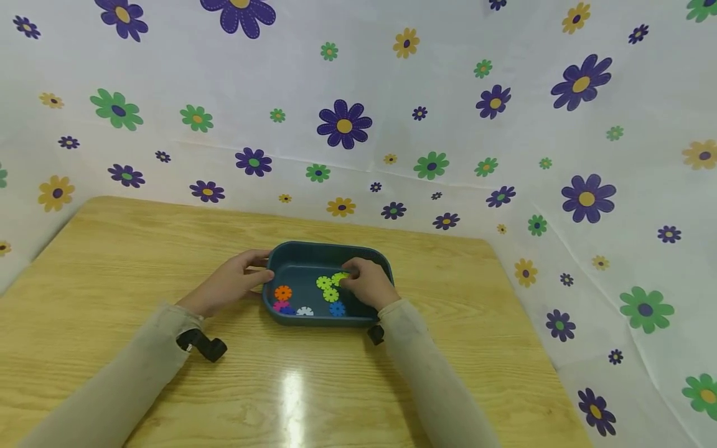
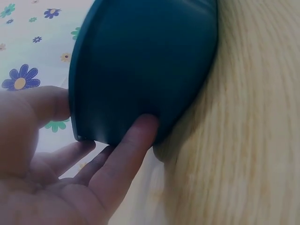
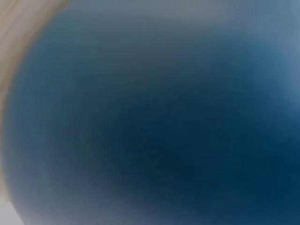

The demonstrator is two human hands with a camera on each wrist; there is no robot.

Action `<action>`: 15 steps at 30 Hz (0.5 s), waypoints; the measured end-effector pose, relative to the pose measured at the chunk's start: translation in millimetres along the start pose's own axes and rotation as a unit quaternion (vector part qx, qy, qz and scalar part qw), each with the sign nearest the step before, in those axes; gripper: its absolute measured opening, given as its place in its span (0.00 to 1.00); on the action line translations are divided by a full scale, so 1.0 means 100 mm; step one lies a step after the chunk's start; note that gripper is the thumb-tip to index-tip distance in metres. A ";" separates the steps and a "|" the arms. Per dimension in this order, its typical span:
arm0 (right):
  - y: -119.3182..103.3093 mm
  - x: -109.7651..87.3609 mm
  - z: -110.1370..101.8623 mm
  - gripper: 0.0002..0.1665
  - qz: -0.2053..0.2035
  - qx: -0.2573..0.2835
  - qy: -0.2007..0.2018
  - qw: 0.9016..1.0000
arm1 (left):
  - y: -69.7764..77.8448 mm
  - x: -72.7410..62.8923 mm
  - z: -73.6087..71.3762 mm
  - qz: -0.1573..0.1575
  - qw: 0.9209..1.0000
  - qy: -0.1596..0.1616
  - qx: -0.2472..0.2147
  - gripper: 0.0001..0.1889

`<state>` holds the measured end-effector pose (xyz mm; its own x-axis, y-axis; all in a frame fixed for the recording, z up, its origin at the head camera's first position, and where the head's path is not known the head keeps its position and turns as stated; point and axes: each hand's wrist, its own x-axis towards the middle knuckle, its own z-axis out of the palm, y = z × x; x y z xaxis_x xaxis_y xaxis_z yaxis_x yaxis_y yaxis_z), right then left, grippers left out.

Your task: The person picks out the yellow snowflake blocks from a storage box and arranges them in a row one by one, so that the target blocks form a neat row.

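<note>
A dark teal plastic tray (image 1: 330, 322) sits on the table with notched plastic discs inside. My left hand (image 1: 238, 280) grips its left end, thumb over the rim and fingers along the outer wall. The left wrist view shows those fingertips (image 2: 146, 124) against the tray's end wall (image 2: 145, 61). My right hand (image 1: 370, 283) reaches into the tray's right half, thumb and index finger pinching a yellow-green disc (image 1: 338, 278). Two more yellow-green discs (image 1: 330, 295) lie beside it. Close and blurred, the tray wall (image 3: 164, 131) fills the right wrist view.
An orange disc (image 1: 282, 292), a pink disc (image 1: 279, 305), a dark blue disc (image 1: 288, 310) and a white disc (image 1: 305, 311) lie at the tray's left and front. A blue disc (image 1: 337, 308) is near the front wall. Flower-printed cloth (image 1: 358, 81) hangs behind the wooden table (image 1: 252, 398).
</note>
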<state>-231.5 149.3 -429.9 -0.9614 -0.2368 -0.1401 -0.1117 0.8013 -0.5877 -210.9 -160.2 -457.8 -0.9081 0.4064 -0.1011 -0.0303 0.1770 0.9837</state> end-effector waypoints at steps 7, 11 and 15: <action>0.00 0.03 0.05 0.24 0.008 -0.046 -0.020 0.999 | -0.02 0.01 0.02 -0.007 1.000 0.008 -0.014 0.32; -0.01 0.04 0.08 0.21 0.016 -0.069 -0.004 0.997 | -0.02 0.01 0.03 -0.006 1.000 0.010 -0.016 0.31; -0.02 0.04 0.09 0.22 0.032 -0.091 0.009 0.995 | -0.01 0.01 0.04 -0.003 1.000 0.011 -0.012 0.31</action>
<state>-232.8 142.1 -436.7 -0.9721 -0.1739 -0.1573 -0.0926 0.9010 -0.4239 -209.8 -156.5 -459.8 -0.9165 0.3863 -0.1041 -0.0458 0.1571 0.9865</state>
